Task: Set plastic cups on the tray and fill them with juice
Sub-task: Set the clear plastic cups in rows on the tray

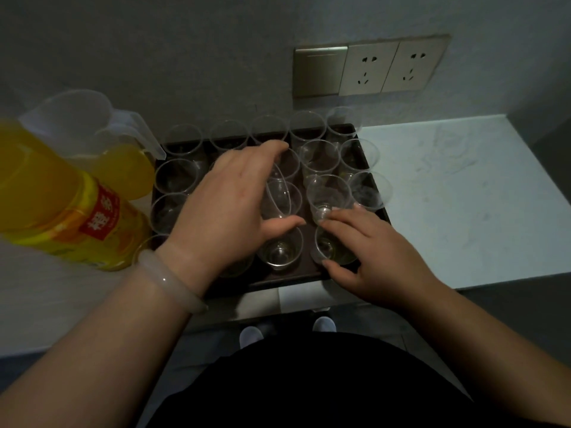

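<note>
Mid-frame, the tray [287,278] is sitting directly under both hands, crowded with clear cups. The left hand [228,205] is curling round a tilted cup [278,196] leaning off upright above the tray's middle. The right hand [370,257], half closed, is pinching the corner cup [335,250] at lower right. The juice bottle [61,211] is lying at far left, nearer the left hand.

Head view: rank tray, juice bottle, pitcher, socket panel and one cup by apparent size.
1. tray
2. juice bottle and pitcher: these look about alike. The bottle is nearer the camera and cut off by the frame edge, so I can't rank them.
3. socket panel
4. cup
</note>
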The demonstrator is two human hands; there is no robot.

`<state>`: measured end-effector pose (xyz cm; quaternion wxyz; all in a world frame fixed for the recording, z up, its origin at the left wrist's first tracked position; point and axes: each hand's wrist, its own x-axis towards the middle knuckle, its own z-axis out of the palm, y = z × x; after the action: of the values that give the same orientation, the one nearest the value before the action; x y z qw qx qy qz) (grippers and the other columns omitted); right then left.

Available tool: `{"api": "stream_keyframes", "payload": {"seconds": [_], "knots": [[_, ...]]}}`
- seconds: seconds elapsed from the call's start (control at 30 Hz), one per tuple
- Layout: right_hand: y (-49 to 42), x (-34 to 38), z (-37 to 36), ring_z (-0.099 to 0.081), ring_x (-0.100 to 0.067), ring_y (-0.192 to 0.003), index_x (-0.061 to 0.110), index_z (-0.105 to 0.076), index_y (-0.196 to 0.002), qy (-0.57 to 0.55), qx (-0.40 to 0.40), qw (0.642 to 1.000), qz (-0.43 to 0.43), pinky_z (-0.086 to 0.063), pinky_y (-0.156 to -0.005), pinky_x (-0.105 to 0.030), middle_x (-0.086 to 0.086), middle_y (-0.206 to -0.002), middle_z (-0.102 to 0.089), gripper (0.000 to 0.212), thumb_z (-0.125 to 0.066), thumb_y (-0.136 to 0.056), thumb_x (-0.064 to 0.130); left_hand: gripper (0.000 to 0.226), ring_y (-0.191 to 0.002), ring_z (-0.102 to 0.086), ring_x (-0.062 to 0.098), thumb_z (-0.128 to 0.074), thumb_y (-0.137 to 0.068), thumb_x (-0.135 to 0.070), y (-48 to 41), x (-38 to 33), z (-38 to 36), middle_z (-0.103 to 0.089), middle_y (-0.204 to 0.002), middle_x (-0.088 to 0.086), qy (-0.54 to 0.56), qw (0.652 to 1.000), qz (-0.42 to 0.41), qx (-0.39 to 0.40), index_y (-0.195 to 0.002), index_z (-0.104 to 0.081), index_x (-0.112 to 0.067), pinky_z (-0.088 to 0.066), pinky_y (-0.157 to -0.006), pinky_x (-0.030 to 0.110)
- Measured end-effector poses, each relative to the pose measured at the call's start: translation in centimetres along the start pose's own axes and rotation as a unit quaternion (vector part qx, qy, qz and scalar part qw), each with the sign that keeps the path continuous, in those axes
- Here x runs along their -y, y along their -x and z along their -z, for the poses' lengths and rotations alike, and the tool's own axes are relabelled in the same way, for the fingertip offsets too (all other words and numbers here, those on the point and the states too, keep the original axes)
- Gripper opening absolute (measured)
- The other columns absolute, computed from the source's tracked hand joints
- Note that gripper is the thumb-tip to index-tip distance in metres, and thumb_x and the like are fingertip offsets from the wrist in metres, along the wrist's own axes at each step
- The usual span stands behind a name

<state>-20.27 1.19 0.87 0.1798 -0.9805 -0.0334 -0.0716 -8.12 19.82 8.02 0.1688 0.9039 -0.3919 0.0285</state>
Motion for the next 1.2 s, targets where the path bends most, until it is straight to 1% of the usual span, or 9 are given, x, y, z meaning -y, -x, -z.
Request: {"api": "stream_keyframes", "payload": {"seconds": [0.2,0.5,0.7,0.8,0.87,0.9,0.97,1.07,1.2], "knots": [[-0.4,0.0,-0.4,-0.054,-0.025,-0.12,0.01,-0.061,-0.124,0.012,-0.013,1.0,0.02,-0.037,-0.108,-0.043,-0.009,-0.128,-0.059,0.053,-0.061,-0.08,0.04,0.09,-0.12,-0.046,0.019,-0.067,-0.064,-0.059,0.1,-0.7,-0.5,-0.053,-0.131,-0.001,0.018,1.0,-0.009,0.01,-0.14,-0.036,-0.021,-0.043,-0.1,0.042],[-0.9,-0.2,-0.5,-0.053,-0.028,-0.122,0.012,-0.061,-0.125,0.028,0.004,1.0,0.008,-0.04,-0.105,-0.049,-0.011,-0.129,-0.058,0.056,-0.063,-0.08,0.046,0.089,-0.122,-0.044,0.02,-0.067,-0.064,-0.056,-0.3,-0.8,-0.8,-0.05,-0.134,-0.001,0.023,0.999,-0.022,0.011,-0.14,-0.036,-0.021,-0.041,-0.101,0.038],[-0.8,-0.2,0.0,-0.051,-0.026,-0.125,0.015,-0.06,-0.126,0.005,0.002,1.0,0.005,-0.038,-0.107,-0.049,-0.008,-0.131,-0.057,0.057,-0.058,-0.081,0.05,0.091,-0.123,-0.042,0.018,-0.071,-0.064,-0.054,-0.6,-0.5,-0.9,-0.049,-0.135,-0.001,0.029,0.999,-0.028,0.016,-0.141,-0.035,-0.021,-0.032,-0.099,0.027],[-0.9,0.2,1.6,-0.05,-0.019,-0.124,0.016,-0.061,-0.125,-0.06,-0.067,0.995,-0.03,-0.039,-0.106,-0.04,-0.004,-0.129,-0.058,0.056,-0.056,-0.082,0.052,0.094,-0.124,-0.041,0.015,-0.073,-0.063,-0.054,-0.8,-0.5,-0.8,-0.049,-0.136,-0.004,0.049,0.998,-0.024,0.023,-0.142,-0.032,-0.024,-0.03,-0.099,0.024],[-1.7,1.0,3.2,-0.05,-0.008,-0.121,0.022,-0.057,-0.129,-0.153,-0.105,0.979,-0.086,-0.041,-0.101,-0.026,0.004,-0.129,-0.057,0.059,-0.056,-0.08,0.055,0.097,-0.124,-0.042,0.014,-0.072,-0.063,-0.054,-1.1,-0.7,-0.8,-0.049,-0.136,-0.003,0.07,0.997,-0.03,0.029,-0.144,-0.029,-0.023,-0.029,-0.099,0.021],[-2.2,1.5,3.9,-0.049,-0.003,-0.119,0.027,-0.053,-0.132,-0.2,-0.109,0.967,-0.111,-0.04,-0.098,-0.019,0.008,-0.129,-0.055,0.062,-0.056,-0.078,0.057,0.097,-0.124,-0.042,0.014,-0.072,-0.064,-0.053,-1.3,-0.8,-0.9,-0.048,-0.136,-0.003,0.084,0.995,-0.036,0.031,-0.145,-0.028,-0.022,-0.028,-0.099,0.019],[-3.6,2.4,4.6,-0.049,0.001,-0.118,0.034,-0.045,-0.138,-0.269,-0.088,0.948,-0.144,-0.041,-0.096,-0.018,0.013,-0.132,-0.051,0.073,-0.06,-0.072,0.061,0.098,-0.123,-0.043,0.015,-0.076,-0.065,-0.041,-1.7,-1.4,-1.1,-0.048,-0.136,-0.002,0.117,0.991,-0.048,0.033,-0.146,-0.027,-0.019,-0.026,-0.098,0.015],[-5.3,3.5,5.0,-0.053,0.003,-0.112,0.033,-0.042,-0.14,-0.276,-0.07,0.948,-0.145,-0.047,-0.094,-0.022,0.013,-0.132,-0.051,0.076,-0.07,-0.072,0.05,0.099,-0.122,-0.046,0.017,-0.077,-0.066,-0.025,-2.1,-1.9,-1.4,-0.048,-0.135,0.003,0.161,0.986,-0.048,0.021,-0.148,-0.022,-0.016,-0.028,-0.096,0.013],[-5.8,3.8,5.2,-0.056,0.006,-0.103,0.028,-0.046,-0.139,-0.28,-0.085,0.944,-0.151,-0.047,-0.088,-0.011,0.014,-0.127,-0.052,0.074,-0.074,-0.073,0.04,0.103,-0.118,-0.051,0.013,-0.076,-0.066,-0.031,-2.5,-1.8,-1.6,-0.052,-0.131,0.005,0.192,0.98,-0.044,-0.009,-0.149,-0.018,-0.011,-0.033,-0.095,0.014]]}}
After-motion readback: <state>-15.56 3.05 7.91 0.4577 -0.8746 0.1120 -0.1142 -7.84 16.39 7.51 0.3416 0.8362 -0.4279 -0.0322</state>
